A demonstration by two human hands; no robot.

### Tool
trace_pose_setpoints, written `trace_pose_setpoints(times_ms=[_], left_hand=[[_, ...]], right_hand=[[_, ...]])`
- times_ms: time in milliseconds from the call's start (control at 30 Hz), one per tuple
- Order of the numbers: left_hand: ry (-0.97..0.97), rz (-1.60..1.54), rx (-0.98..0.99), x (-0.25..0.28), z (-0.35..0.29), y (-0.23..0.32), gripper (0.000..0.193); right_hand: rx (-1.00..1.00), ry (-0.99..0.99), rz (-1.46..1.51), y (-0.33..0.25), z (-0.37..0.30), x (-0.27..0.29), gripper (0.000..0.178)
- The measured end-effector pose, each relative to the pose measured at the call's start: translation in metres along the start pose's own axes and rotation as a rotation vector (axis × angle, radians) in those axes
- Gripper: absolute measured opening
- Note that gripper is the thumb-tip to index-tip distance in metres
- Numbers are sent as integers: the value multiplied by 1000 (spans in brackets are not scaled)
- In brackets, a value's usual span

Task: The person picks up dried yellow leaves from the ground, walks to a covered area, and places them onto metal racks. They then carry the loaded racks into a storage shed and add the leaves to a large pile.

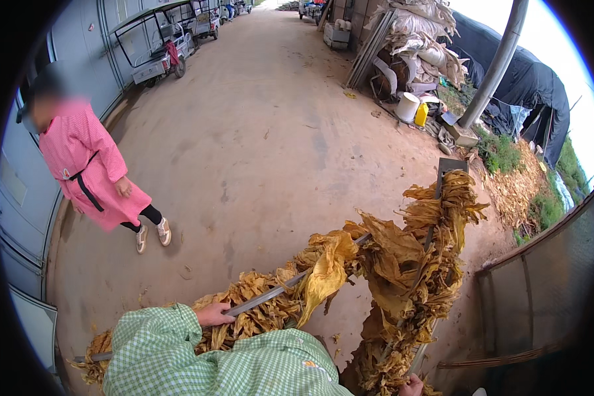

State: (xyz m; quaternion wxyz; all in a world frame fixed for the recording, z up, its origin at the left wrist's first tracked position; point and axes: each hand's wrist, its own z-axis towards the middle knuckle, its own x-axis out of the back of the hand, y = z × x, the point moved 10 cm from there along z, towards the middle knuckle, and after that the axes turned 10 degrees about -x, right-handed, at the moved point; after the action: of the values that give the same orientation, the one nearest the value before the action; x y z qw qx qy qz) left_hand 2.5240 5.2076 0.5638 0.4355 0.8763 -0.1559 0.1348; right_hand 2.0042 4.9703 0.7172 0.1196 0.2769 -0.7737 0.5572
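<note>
My left hand [215,315] is closed around a grey metal bar [265,300] that runs from the lower left toward the right. Large dried yellow-brown leaves, like tobacco leaves [330,267], hang packed along it. A second metal rack [453,165], thick with the same dried leaves [402,280], stretches from the right middle down to the lower edge. At its near end my right hand [412,385] is closed on the rack's side; the frame's lower edge and the leaves partly hide the fingers. Green checked sleeves [155,350] cover my arms.
On the left, a person in a pink checked smock [89,162] stands by the grey metal wall [20,191]. Three-wheeled carts [158,63] line that wall. At right are stacked sacks [422,39], a white bucket [407,107], a yellow jug [422,114], a pole [495,63] and a framed panel [541,290].
</note>
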Motion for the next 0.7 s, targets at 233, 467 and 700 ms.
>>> trace_pose_setpoints(times_ms=[233, 467, 700], left_hand=[[3, -90, 1, 36, 106, 52, 30], [-23, -189, 110, 59, 220, 160, 29], [97, -506, 105, 95, 367, 264, 27]], right_hand=[[-104, 45, 118, 11, 95, 44, 12], [-297, 165, 230, -30, 225, 79, 12], [-335, 350, -66, -41, 327, 141, 12]])
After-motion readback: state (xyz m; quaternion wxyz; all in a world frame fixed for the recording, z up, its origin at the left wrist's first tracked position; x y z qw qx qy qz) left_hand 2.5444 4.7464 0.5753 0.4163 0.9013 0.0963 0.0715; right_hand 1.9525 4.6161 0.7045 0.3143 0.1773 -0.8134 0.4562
